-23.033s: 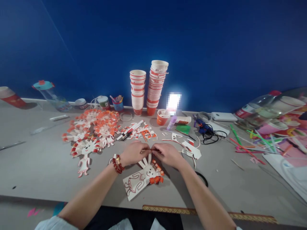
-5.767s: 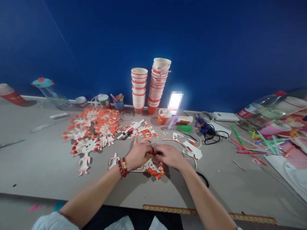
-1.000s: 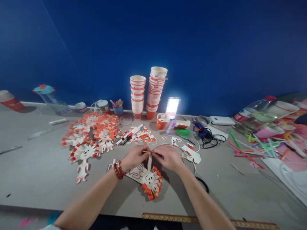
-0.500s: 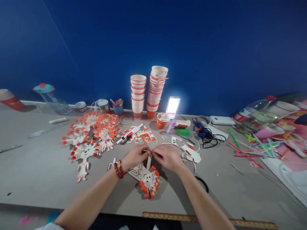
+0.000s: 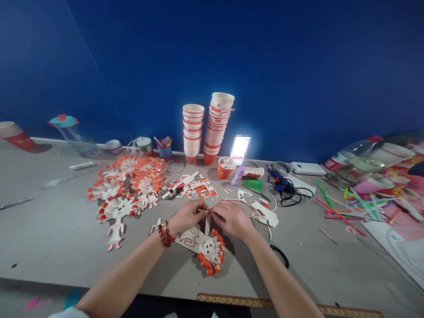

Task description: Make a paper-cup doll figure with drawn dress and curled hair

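Observation:
My left hand [image 5: 187,217], with red beads at the wrist, is closed in a pinch on a thin wooden stick [image 5: 200,210]. My right hand [image 5: 233,218] pinches the same stick from the other side, its fingertips close to the left ones. Between them a white paper strip [image 5: 207,224] runs up to the stick from a paper-cup doll [image 5: 208,248]. Its round drawn face is ringed with curled orange strips, and a panel with a drawn outline [image 5: 188,238] extends left under my left hand. The strip's top end is hidden by my fingers.
Finished paper dolls [image 5: 132,176] pile up at left. Two stacks of paper cups [image 5: 193,132] stand by the blue wall. Behind my hands lie paper scraps [image 5: 207,191], a glue stick [image 5: 237,176] and a blue glue gun [image 5: 278,180]. Bottles and coloured strips [image 5: 361,198] crowd the right.
The doll's head has swung slightly to the right beneath my hands. Both hands stay pinched together on the stick in nearly the same place; the whole view has shifted a little.

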The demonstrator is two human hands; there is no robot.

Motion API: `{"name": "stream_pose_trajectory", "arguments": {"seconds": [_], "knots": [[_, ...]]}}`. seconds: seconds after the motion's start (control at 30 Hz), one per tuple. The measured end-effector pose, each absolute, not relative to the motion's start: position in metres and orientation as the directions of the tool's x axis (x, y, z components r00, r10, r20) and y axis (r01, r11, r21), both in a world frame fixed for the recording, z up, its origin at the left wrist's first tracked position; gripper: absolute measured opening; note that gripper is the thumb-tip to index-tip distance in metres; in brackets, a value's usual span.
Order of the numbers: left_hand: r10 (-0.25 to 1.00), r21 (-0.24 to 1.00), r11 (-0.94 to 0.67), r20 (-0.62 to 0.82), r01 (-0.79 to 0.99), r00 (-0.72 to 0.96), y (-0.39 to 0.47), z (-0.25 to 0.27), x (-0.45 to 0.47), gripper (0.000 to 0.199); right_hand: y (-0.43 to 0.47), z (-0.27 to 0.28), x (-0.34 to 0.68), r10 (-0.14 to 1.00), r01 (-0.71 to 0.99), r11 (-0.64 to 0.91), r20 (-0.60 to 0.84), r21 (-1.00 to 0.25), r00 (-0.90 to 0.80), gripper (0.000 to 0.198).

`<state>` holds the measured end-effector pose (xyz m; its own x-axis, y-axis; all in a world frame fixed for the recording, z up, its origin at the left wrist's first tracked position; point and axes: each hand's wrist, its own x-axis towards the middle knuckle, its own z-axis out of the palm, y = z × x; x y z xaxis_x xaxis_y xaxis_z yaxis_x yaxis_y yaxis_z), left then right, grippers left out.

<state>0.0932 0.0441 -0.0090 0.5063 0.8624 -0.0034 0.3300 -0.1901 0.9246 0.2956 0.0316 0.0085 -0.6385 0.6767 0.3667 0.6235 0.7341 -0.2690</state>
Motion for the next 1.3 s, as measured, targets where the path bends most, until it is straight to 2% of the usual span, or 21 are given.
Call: {"name": "stream_pose_trajectory", "arguments": {"seconds": [0.2, 0.5, 0.73, 0.97, 1.13, 1.3], "knots": [[0.871, 0.876, -0.252, 0.021, 0.411, 0.490, 0.0413, -0.0031, 0.0954, 0.010, 0.0296, 0.0123, 0.2967, 0.745, 0.655, 0.666, 0.275, -0.358, -0.607, 0.011], [0.885, 0.852, -0.292, 0.069, 0.434, 0.460, 0.0379, -0.0023, 0.0978, 0.005, 0.0303, 0.0102, 0.2963, 0.813, 0.720, 0.569, 0.139, -0.398, -0.566, 0.013], [0.869, 0.863, -0.290, 0.056, 0.413, 0.492, 0.0387, -0.0021, 0.0964, 0.007, 0.0299, 0.0122, 0.2957, 0.800, 0.701, 0.587, 0.157, -0.404, -0.579, 0.011], [0.851, 0.798, -0.340, 0.037, 0.497, 0.523, 0.0402, -0.0009, 0.0956, 0.028, 0.0321, 0.0127, 0.2973, 0.765, 0.649, 0.630, 0.198, -0.427, -0.613, 0.011], [0.864, 0.858, -0.287, 0.040, 0.426, 0.503, 0.0408, -0.0027, 0.0961, 0.022, 0.0320, 0.0126, 0.2969, 0.758, 0.644, 0.642, 0.215, -0.416, -0.616, 0.013], [0.868, 0.864, -0.265, 0.020, 0.428, 0.497, 0.0414, -0.0059, 0.0951, 0.016, 0.0310, 0.0144, 0.2971, 0.786, 0.659, 0.600, 0.181, -0.454, -0.590, 0.007]]}}
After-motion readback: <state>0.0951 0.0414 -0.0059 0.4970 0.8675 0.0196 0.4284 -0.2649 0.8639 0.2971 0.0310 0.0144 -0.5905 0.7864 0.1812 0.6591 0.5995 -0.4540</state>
